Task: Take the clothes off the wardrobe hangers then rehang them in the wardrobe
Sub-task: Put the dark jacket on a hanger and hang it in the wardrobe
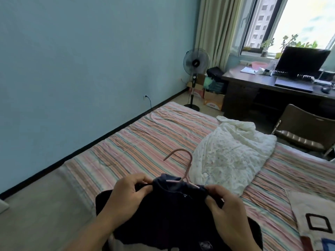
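Blue wall (81,60) fills the left of the bedroom, and daylight pours through the window (290,20) at upper right, above a dark desk (253,82) carrying a monitor (302,59). A standing fan (196,63) waits in the corner. Down in front, the bed (145,142) spreads out under a striped sheet, serving as the work surface, with a crumpled white floral quilt (230,153) bunched on its right side and a patterned cloth (315,220) at the near right edge.

Now to the action: a dark garment (172,218) is held up just above the near edge of the bed, draping down towards the camera. A pink hanger (183,171) is threaded through its neck opening, hook poking up and away, one arm showing at the collar.

Left hand (125,198) pinches the fabric at the left shoulder, fingers curled tight on the cloth. Right hand (224,209) does the same at the right shoulder, thumb and fingers nipping the collar edge over the hanger's arm.

That two-sided grip looks made for spreading the neckline over the hanger's shoulders. Whether the garment is going on or coming off, I can't call it from here. No wardrobe in view.
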